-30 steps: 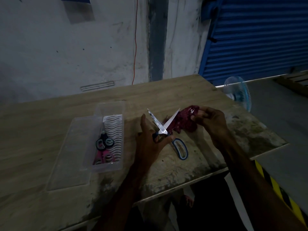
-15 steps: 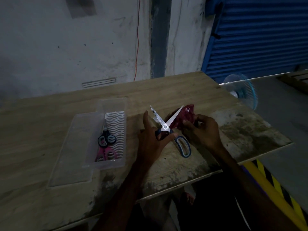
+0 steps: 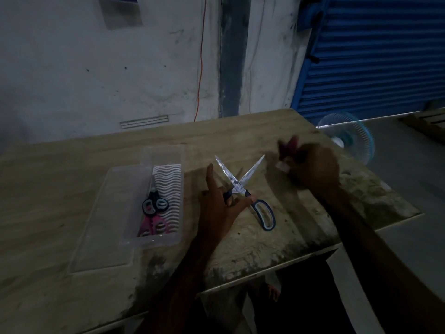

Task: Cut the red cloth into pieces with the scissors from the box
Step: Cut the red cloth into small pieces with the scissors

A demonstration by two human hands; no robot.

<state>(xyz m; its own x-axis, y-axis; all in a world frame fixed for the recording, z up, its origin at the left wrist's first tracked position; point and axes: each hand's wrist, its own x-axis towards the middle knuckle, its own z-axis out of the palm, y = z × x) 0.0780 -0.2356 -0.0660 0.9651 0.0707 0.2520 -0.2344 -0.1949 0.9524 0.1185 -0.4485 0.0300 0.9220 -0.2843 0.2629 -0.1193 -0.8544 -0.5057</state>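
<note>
The right hand [image 3: 313,169] has pulled the red cloth [image 3: 287,148] away from the scissors [image 3: 240,186].

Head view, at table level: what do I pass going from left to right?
clear lid → clear box with two spare scissors inside → left hand gripping the open scissors → right hand holding the blurred red cloth → fan

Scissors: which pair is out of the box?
The blue-handled scissors, gripped by the left hand with blades spread open. The black-handled pair and the pink-handled pair both lie inside the clear box.
</note>
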